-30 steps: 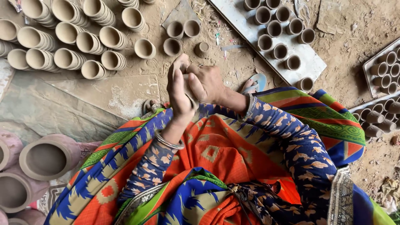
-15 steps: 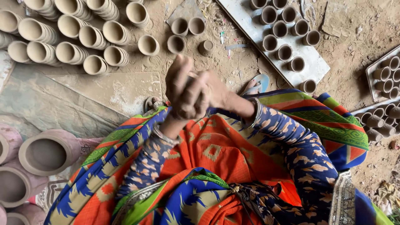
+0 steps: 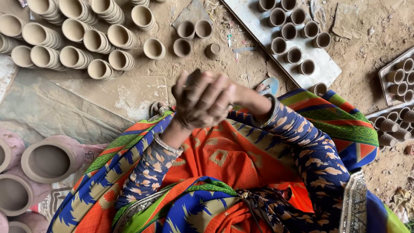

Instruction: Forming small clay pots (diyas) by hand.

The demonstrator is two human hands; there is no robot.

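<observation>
1. Closest to us is the lap, draped in bright orange, blue and green cloth (image 3: 224,159). Both patterned sleeves rise from it toward the middle of the view.
2. Just above the lap, the left hand (image 3: 196,110) and the right hand (image 3: 237,92) meet. The grip is pressed together, one hand folded over the other with the fingers curled. We cannot tell whether anything lies between the palms.
3. We judge that this pressing goes best with even pressure from both palms. The wrists should stay lifted off the cloth and the elbows tucked in, so nothing slips out at the sides.
4. To the left, at knee level, large clay pots (image 3: 51,157) lie on their sides on a grey sheet (image 3: 56,112).
5. Just beyond the hands, on the dusty ground (image 3: 241,64), stand a few small clay cups (image 3: 186,29). They are the nearest pieces, and they are apart from the hands and untouched.
6. A pale blue sandal (image 3: 272,84) peeks out beside the right wrist.
7. Farther left, stacked cups (image 3: 77,56) lie in rows with their mouths toward us.
8. Farthest right, a white board (image 3: 325,69) carries more cups upright, and trays (image 3: 384,80) at the edge hold others.
</observation>
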